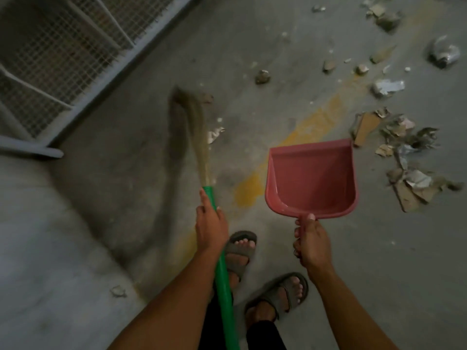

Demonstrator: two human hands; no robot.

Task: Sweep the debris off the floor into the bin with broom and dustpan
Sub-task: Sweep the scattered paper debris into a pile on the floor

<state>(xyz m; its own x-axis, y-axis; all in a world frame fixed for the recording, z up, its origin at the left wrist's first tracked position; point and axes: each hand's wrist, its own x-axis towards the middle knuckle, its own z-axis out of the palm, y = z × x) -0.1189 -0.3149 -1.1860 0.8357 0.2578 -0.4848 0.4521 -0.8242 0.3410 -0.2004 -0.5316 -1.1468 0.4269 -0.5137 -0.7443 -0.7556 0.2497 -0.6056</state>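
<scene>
The debris lies scattered over the concrete floor along the right side of the frame, thickest in a heap of torn cardboard and paper at mid right, with looser bits trailing to the upper right. My right hand is clenched round the handle of the pink dustpan, which I hold at centre, its open mouth pointing toward the heap and just beside it. My left hand grasps the green shaft of the broom, whose bristles reach up and left of centre, near a few small scraps.

To do this well, I think I should set the dustpan lip flat on the floor close against the heap, then bring the broom round behind the scraps and draw them toward the pan in short, low strokes, so that dust does not fly.

The bin is nowhere in the frame. The bristles are blurred, so I cannot tell if they touch the floor, nor if the dustpan does. A mesh rack fills the upper left; my sandalled feet stand at bottom centre.
</scene>
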